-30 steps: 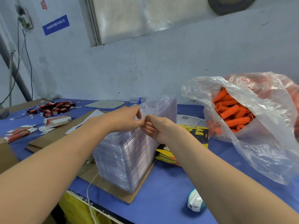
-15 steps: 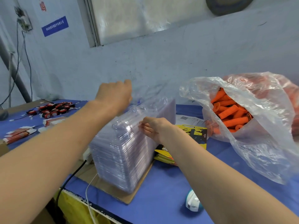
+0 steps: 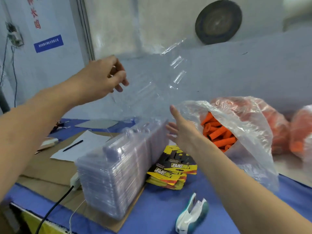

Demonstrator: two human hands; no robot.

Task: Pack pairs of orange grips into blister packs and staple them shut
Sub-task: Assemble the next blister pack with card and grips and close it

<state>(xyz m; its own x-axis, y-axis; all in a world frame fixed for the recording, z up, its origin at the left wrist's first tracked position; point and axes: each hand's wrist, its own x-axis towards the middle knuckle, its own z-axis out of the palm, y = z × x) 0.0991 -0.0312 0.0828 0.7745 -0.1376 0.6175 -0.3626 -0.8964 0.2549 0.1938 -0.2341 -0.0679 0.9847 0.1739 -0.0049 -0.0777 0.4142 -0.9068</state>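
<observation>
My left hand [image 3: 104,78] is raised above the table and pinches a corner of one clear blister pack [image 3: 157,85], which hangs open in the air toward the right. Below it stands a tall stack of clear blister packs [image 3: 118,168] on cardboard. My right hand [image 3: 181,127] is open, fingers straight, between the stack's far end and a clear plastic bag [image 3: 239,115] full of orange grips [image 3: 217,132]. It holds nothing.
A pile of yellow and black printed cards [image 3: 173,169] lies beside the stack. A white and teal stapler [image 3: 192,215] sits near the front edge of the blue table [image 3: 160,208]. More bagged orange grips [image 3: 300,132] lie at the right. Paper with a pen [image 3: 72,146] and a black cable [image 3: 55,205] are on the left.
My left hand has lifted one blister pack off the stack and raised it high. My right hand has let go of the stack's top and opened, moving right toward the bag.
</observation>
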